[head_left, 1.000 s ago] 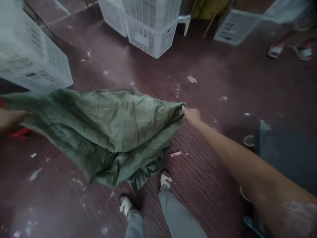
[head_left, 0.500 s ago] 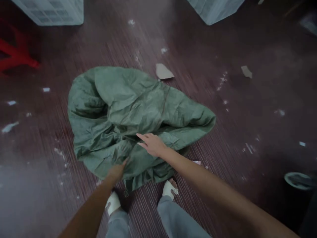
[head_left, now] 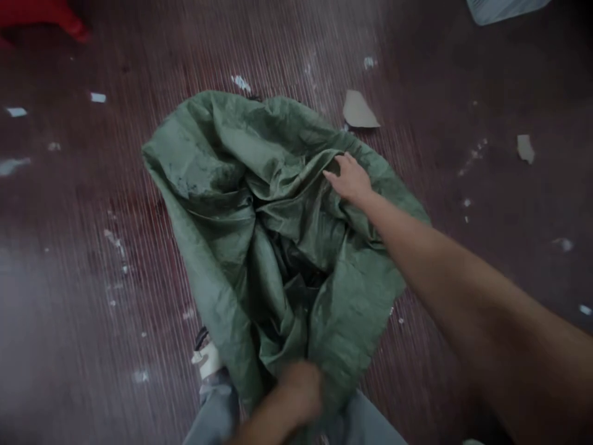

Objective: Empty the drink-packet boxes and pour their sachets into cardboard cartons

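Note:
A large green cloth cover (head_left: 222,247) lies bunched on the floor, its folds opening around a dark hollow in the middle. My left hand (head_left: 299,389), blurred by motion, is closed like a fist on the near part of the cover, which is drawn up over my legs. Farther out, my right hand (head_left: 349,176) has its thumb and fingers around a raised fold on the cover's right side. The underside of the cover and the fingertips of my left hand are hidden.
Dark reddish striped floor surrounds the cover, with scattered scraps. A beige torn piece (head_left: 360,110) lies past its far edge and a smaller one (head_left: 525,149) to the right. Red plastic legs (head_left: 50,15) and a pale crate (head_left: 503,9) stand at the top. My shoe (head_left: 208,360) is close by.
My left hand has come back toward my body, pulling the near cloth over my feet. My right hand has moved forward and right onto a fold. The cover has opened up in the middle.

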{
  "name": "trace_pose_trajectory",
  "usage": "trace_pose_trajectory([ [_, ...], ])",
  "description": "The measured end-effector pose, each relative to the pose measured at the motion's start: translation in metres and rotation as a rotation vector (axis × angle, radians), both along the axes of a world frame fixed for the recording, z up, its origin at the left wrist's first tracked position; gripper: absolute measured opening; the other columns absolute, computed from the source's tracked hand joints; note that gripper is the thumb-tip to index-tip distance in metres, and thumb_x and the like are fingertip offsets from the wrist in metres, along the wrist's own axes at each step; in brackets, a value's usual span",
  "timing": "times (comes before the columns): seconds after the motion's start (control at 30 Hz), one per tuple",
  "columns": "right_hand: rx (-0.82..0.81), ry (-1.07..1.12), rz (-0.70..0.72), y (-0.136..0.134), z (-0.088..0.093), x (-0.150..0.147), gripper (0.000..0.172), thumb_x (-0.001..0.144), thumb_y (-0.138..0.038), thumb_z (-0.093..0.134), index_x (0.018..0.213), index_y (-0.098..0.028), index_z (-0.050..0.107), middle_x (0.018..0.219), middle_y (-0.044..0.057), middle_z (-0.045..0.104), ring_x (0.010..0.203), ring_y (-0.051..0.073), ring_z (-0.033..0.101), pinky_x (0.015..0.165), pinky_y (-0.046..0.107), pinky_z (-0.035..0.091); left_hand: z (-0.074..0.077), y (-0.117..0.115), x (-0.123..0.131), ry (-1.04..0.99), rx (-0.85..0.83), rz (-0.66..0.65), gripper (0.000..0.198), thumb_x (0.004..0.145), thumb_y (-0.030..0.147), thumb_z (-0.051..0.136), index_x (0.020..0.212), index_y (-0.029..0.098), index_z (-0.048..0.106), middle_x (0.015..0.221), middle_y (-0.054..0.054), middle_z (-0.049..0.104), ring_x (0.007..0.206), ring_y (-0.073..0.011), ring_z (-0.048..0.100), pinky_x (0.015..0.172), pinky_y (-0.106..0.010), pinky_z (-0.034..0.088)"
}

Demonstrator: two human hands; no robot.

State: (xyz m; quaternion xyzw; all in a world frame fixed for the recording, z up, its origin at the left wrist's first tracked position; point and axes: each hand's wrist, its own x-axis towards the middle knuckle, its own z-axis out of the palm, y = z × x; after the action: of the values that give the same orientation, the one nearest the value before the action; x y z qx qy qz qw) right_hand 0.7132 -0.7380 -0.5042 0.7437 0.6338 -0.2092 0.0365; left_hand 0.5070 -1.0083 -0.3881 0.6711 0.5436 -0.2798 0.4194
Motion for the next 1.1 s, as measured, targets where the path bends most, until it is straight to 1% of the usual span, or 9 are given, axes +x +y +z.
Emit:
trace_pose_trajectory([
  [0.1,0.085,-0.082,0.135,-0.039,0.019,-0.034,0.036,0.103,-0.026,0.028,0.110,-0.010,0.060,0.113,0.020,0.061,0.106,0.030,0.053,0.090,0.042,0.042,-0.036,0.061,-0.011,-0.185,0.167,-0.115,0.037,0.088,0.011,0.039,0.100,0.014,0.074,0.097,-0.014,0.074,0.099,-0.0292,0.068,0.093,-0.047,0.052],
  [0.17,-0.045,-0.034,0.406,-0.094,0.013,-0.064,0.031,0.098,-0.016,0.033,0.103,-0.012,0.063,0.107,0.017,0.064,0.102,0.029,0.055,0.088,0.043,0.043,-0.071,0.092,-0.029,-0.168,0.248,-0.216,0.039,0.093,0.024,0.046,0.125,0.011,0.063,0.126,-0.019,0.066,0.129,-0.0335,0.051,0.110,-0.053,0.036],
  [0.3,-0.422,0.065,0.708,-0.186,-0.034,-0.078,0.027,0.084,-0.019,0.061,0.110,-0.016,0.071,0.141,0.014,0.053,0.140,0.036,0.032,0.114,0.058,0.024,-0.124,0.089,-0.106,0.140,0.055,-0.420,0.070,0.086,0.049,0.059,0.142,0.009,0.050,0.128,-0.021,0.066,0.136,-0.0390,0.042,0.116,-0.055,0.016],
  [0.47,-0.402,-0.166,0.482,-0.176,-0.080,0.013,0.028,0.078,-0.009,0.055,0.094,-0.019,0.076,0.139,0.010,0.056,0.147,0.031,0.021,0.120,0.059,-0.005,-0.111,0.039,-0.232,0.574,-0.238,-0.372,0.071,0.085,0.053,0.053,0.143,0.012,0.049,0.132,-0.020,0.064,0.129,-0.0362,0.051,0.106,-0.050,0.030],
  [0.57,-0.281,-0.217,0.415,-0.139,-0.075,0.059,0.027,0.081,-0.012,0.053,0.097,-0.017,0.075,0.134,0.013,0.058,0.146,0.033,0.021,0.116,0.065,-0.004,-0.092,0.033,-0.247,0.699,-0.318,-0.303,0.057,0.088,0.052,0.048,0.133,0.018,0.058,0.129,-0.013,0.067,0.122,-0.0343,0.057,0.097,-0.047,0.038],
  [0.7,-0.094,-0.004,0.286,-0.134,-0.037,0.077,0.031,0.090,-0.023,0.053,0.117,-0.016,0.066,0.139,0.014,0.053,0.139,0.035,0.029,0.111,0.061,0.022,-0.078,0.036,-0.165,0.561,-0.055,-0.272,0.043,0.094,0.031,0.033,0.111,0.011,0.067,0.110,-0.016,0.071,0.103,-0.0313,0.065,0.086,-0.042,0.043],
  [0.87,-0.057,-0.096,-0.231,-0.250,-0.006,0.109,0.038,0.098,-0.022,0.026,0.112,-0.010,0.059,0.112,0.017,0.060,0.108,0.025,0.053,0.096,0.035,0.042,-0.084,0.015,-0.012,0.009,0.205,-0.138,0.065,0.093,0.052,0.043,0.140,0.008,0.050,0.134,-0.021,0.059,0.119,-0.0345,0.054,0.096,-0.046,0.039],
  [0.97,-0.396,-0.247,-0.452,-0.340,-0.016,0.132,0.039,0.089,-0.011,0.031,0.119,-0.007,0.057,0.112,0.021,0.061,0.104,0.028,0.057,0.089,0.037,0.046,-0.098,-0.014,0.061,-0.059,-0.039,-0.139,0.078,0.089,0.055,0.052,0.151,0.011,0.036,0.127,-0.019,0.065,0.118,-0.0367,0.054,0.093,-0.049,0.040],
  [1.1,-0.542,-0.121,-0.335,-0.413,-0.048,0.129,0.040,0.075,-0.007,0.050,0.111,-0.015,0.066,0.117,0.021,0.062,0.109,0.032,0.058,0.090,0.039,0.046,-0.086,-0.065,0.124,-0.317,-0.428,-0.384,0.047,0.088,0.052,0.056,0.115,0.015,0.068,0.111,-0.016,0.071,0.112,-0.0326,0.059,0.099,-0.049,0.039],
])
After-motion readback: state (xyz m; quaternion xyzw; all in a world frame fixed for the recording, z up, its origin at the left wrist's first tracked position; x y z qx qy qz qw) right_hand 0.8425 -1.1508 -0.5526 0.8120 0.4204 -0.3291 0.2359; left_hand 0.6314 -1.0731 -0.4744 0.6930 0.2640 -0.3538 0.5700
